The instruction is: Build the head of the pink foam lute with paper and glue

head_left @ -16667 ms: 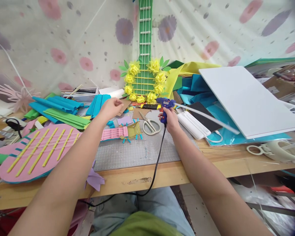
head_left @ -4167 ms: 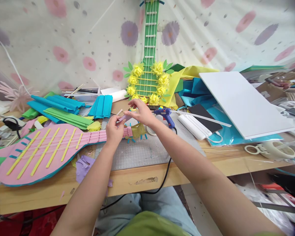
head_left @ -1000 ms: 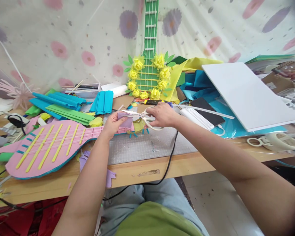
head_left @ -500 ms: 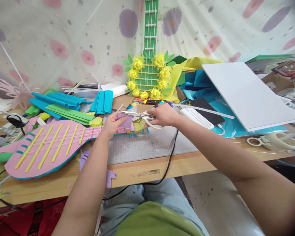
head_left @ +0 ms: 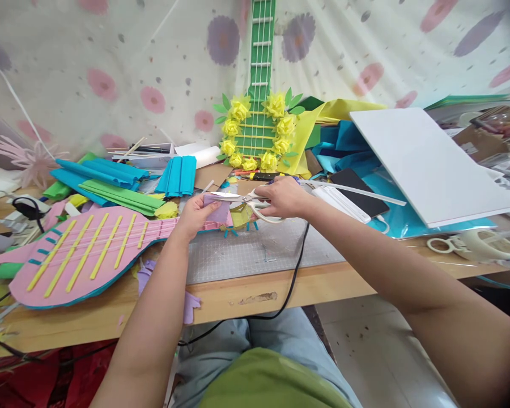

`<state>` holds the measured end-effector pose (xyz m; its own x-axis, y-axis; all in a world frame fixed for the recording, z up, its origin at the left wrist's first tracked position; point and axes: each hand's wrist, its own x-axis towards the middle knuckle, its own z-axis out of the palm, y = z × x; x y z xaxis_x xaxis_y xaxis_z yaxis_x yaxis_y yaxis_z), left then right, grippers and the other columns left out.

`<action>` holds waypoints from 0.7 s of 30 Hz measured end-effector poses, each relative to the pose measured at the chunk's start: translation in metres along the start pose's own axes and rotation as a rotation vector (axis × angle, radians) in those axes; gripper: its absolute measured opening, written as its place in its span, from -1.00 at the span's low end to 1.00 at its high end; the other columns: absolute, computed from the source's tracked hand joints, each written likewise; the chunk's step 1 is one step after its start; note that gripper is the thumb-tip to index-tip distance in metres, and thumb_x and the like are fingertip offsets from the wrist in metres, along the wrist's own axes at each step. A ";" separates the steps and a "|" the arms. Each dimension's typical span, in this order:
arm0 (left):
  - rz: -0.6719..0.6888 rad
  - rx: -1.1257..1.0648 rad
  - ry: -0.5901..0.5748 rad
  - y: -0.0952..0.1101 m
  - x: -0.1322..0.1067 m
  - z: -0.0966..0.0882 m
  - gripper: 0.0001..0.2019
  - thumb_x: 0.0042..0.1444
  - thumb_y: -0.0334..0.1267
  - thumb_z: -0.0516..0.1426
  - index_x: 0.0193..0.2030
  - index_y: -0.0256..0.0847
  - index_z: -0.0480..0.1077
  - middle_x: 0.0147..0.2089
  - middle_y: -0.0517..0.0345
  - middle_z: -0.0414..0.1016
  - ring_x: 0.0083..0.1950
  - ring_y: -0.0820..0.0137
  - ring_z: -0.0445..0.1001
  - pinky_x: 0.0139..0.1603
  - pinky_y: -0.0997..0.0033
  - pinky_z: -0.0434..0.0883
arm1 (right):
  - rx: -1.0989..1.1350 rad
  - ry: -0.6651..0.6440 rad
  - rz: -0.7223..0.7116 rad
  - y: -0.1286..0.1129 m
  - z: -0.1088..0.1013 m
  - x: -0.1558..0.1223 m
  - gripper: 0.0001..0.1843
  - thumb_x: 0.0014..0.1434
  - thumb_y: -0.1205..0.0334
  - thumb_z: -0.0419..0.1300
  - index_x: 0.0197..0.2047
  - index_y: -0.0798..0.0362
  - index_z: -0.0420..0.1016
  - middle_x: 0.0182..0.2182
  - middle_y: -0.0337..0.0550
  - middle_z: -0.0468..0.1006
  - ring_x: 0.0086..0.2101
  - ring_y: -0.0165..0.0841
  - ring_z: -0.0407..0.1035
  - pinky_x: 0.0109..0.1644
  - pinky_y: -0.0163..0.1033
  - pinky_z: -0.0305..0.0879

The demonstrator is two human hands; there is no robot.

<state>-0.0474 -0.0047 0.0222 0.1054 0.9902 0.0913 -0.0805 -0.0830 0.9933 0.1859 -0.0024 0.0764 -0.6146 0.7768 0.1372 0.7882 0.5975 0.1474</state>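
My left hand [head_left: 194, 216] pinches a small piece of purple crepe paper [head_left: 217, 212] above the grey cutting mat [head_left: 246, 255]. In my right hand [head_left: 284, 198] is a pair of scissors with white handles [head_left: 261, 212], fingers wrapped through the loops. The scissor blades point left and lie at the upper edge of the purple paper; whether they are cutting into it I cannot tell. Behind my left hand lies a pink paper lute [head_left: 79, 255] with yellow strips and thin strings, its neck partly hidden by the hand and the purple paper.
A green paper guitar [head_left: 259, 122] with yellow flowers leans on the curtain. Folded blue paper [head_left: 176, 177] and green paper [head_left: 121, 196] lie left, a white board [head_left: 425, 164] right. A black cable [head_left: 295, 277] crosses the mat's edge. Purple scraps [head_left: 191, 306] hang at the table edge.
Almost nothing differs. The view has shifted very slightly, and both hands keep nearly the same place on the purple paper and the scissors.
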 end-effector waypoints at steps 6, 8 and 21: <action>-0.028 -0.002 -0.033 0.001 -0.001 0.001 -0.58 -0.31 -0.07 0.34 -0.31 -0.29 0.46 -0.33 0.05 0.57 -0.28 0.27 0.52 -0.21 0.23 0.47 | -0.051 0.006 0.028 0.004 0.003 0.001 -0.48 0.06 -0.24 -0.04 -0.38 0.04 0.45 -0.52 -0.15 0.47 -0.49 -0.36 0.22 -0.39 -0.26 -0.24; -0.047 -0.012 -0.035 0.002 -0.002 0.002 -0.58 -0.32 -0.07 0.35 -0.33 -0.30 0.46 -0.32 0.05 0.57 -0.32 0.31 0.51 -0.25 0.27 0.47 | -0.055 0.001 0.040 0.005 0.004 0.000 -0.49 0.07 -0.23 -0.04 -0.37 0.03 0.46 -0.52 -0.14 0.47 -0.49 -0.36 0.22 -0.39 -0.26 -0.23; -0.023 -0.114 0.084 0.003 -0.001 0.003 -0.68 -0.18 -0.17 0.28 -0.27 -0.27 0.46 -0.24 0.02 0.58 -0.27 0.32 0.52 -0.30 0.38 0.47 | 0.098 -0.139 0.477 0.002 0.016 0.000 -0.43 0.11 -0.23 -0.10 -0.32 0.07 0.50 -0.38 0.02 0.56 -0.36 -0.22 0.41 -0.43 -0.26 0.02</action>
<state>-0.0445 -0.0058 0.0254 0.0251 0.9980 0.0575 -0.1918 -0.0516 0.9801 0.1882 0.0015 0.0612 -0.1807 0.9829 0.0342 0.9835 0.1806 0.0061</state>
